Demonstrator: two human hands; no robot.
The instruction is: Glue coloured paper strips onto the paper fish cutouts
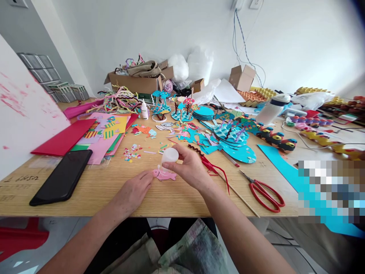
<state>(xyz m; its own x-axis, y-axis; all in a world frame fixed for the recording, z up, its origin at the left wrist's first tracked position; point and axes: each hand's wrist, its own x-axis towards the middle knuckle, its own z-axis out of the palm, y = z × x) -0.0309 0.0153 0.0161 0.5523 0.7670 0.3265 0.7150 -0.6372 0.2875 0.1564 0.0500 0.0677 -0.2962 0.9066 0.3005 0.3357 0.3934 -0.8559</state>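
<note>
A pink paper fish point(165, 175) lies flat on the wooden table in front of me. At its left end, the fingertips of my left hand point(135, 191) rest together on the fish's head. My right hand point(190, 166) is wrapped round a white bottle point(170, 156), tilted over the fish, with its tip near the head and white lines on the paper there. Just above lie colored paper scraps point(132, 153) and a dark twisted pipe cleaner point(195, 149).
A black phone point(61, 177) lies at the left beside colored paper sheets point(99, 146). Red-handled scissors point(266, 194), a wooden stick point(239, 196) and red strips point(218, 167) are at the right. Blue paper pieces point(238, 150) and a glue bottle point(144, 110) stand farther back.
</note>
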